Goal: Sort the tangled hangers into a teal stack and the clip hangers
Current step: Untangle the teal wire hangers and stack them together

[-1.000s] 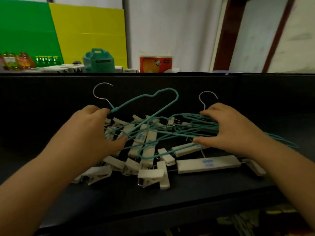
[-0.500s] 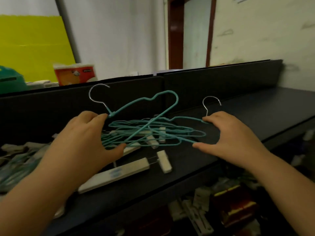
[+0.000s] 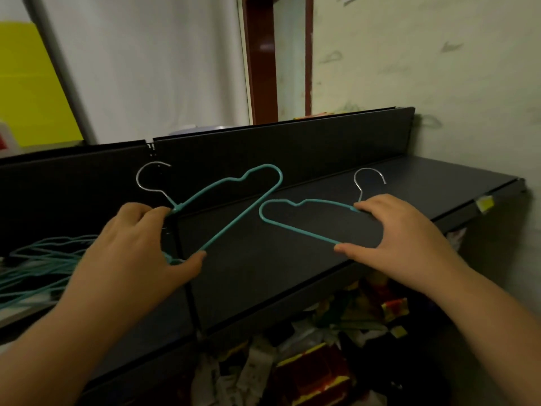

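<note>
Gone from between my hands is the tangle: now my left hand [image 3: 137, 247] grips one teal wire hanger [image 3: 234, 197] by its neck, my right hand [image 3: 401, 230] pinches another teal hanger [image 3: 292, 227], both held apart above the dark shelf [image 3: 439, 183]. Remaining teal hangers [image 3: 44, 259] lie far left.

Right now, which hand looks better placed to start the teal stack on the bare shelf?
Probably the right hand: its teal hanger lies low over the bare shelf, while the left hand holds its hanger tilted up.
</note>
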`<state>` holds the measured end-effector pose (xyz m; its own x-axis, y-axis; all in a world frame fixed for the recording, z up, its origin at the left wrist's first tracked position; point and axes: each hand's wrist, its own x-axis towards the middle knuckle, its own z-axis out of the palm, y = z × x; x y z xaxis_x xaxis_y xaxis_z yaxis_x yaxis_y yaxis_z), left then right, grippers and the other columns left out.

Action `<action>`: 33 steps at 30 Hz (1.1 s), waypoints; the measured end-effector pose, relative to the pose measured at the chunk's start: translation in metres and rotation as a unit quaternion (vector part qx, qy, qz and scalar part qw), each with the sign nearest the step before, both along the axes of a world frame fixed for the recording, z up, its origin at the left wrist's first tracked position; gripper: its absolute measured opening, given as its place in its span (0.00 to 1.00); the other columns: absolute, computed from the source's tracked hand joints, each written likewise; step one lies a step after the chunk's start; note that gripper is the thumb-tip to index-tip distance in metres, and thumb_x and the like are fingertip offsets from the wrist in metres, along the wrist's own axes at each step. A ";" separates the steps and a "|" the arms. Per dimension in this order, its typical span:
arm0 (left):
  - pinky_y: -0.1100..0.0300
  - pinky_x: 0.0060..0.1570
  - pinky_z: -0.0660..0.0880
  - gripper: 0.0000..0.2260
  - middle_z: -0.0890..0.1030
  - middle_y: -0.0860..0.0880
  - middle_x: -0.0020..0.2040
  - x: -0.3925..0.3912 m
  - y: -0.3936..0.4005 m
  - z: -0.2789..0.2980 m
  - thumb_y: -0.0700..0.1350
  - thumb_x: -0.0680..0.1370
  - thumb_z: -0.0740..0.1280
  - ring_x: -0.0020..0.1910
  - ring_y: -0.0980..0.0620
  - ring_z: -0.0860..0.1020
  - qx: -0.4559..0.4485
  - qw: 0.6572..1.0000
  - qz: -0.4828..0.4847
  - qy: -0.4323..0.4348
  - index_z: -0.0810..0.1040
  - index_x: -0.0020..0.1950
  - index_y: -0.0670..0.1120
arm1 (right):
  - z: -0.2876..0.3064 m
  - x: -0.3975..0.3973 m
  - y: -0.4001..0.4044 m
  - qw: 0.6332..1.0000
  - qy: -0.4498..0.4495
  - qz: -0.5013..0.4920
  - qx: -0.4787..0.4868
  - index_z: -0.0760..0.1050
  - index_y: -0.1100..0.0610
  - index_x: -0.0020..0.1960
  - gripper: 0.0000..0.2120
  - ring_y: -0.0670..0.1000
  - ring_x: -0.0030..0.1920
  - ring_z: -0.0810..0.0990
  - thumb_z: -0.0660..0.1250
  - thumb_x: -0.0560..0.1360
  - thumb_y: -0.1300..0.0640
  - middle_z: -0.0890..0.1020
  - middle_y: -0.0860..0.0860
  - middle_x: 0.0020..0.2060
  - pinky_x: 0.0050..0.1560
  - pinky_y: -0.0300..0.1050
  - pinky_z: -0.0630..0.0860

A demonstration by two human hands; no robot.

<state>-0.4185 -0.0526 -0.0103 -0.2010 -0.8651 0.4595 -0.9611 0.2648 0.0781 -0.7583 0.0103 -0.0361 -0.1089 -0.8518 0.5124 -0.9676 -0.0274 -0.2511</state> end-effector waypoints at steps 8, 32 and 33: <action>0.44 0.59 0.72 0.45 0.71 0.45 0.63 -0.008 -0.050 -0.008 0.76 0.62 0.58 0.62 0.42 0.70 0.019 0.998 0.056 -0.012 0.69 0.70 0.49 | -0.017 -0.047 -0.042 0.998 -0.056 -0.025 -0.009 0.73 0.52 0.69 0.40 0.43 0.55 0.73 0.71 0.64 0.30 0.75 0.44 0.60 0.54 0.42 0.72; 0.64 0.57 0.68 0.31 0.71 0.57 0.67 -0.164 -0.162 -0.023 0.61 0.71 0.71 0.61 0.59 0.71 0.249 0.967 -0.049 0.004 0.69 0.71 0.56 | 0.016 -0.158 -0.173 0.983 -0.027 0.174 0.043 0.70 0.48 0.71 0.44 0.40 0.56 0.71 0.64 0.62 0.25 0.71 0.38 0.57 0.55 0.42 0.72; 0.63 0.60 0.66 0.31 0.69 0.56 0.69 -0.165 -0.162 -0.026 0.60 0.71 0.71 0.64 0.58 0.69 0.257 0.966 -0.042 0.001 0.68 0.73 0.55 | 0.015 -0.158 -0.177 0.981 -0.024 0.183 0.050 0.70 0.47 0.71 0.43 0.40 0.56 0.71 0.64 0.62 0.25 0.71 0.38 0.57 0.55 0.42 0.72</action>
